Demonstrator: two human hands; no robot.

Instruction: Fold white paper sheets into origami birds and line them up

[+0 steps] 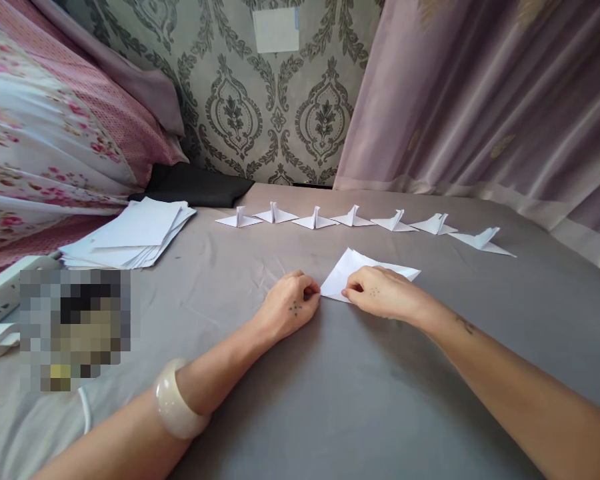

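A folded sheet of white paper (pixel 347 270) lies on the grey cloth between my hands. At its left corner, my left hand (pixel 294 303) pinches the paper tip between thumb and fingers. My right hand (pixel 383 290) rests over the sheet's front edge, fingers curled and pressed down on it; the paper under the palm is hidden. Beyond the sheet stands a row of several white folded paper birds (pixel 317 219), reaching from the middle toward the right.
A stack of white paper sheets (pixel 135 230) lies at the left, near a folded black cloth (pixel 195 185). A white power strip (pixel 10 287) sits at the left edge, beside a blurred-out patch. Curtains (pixel 445 100) hang at the right.
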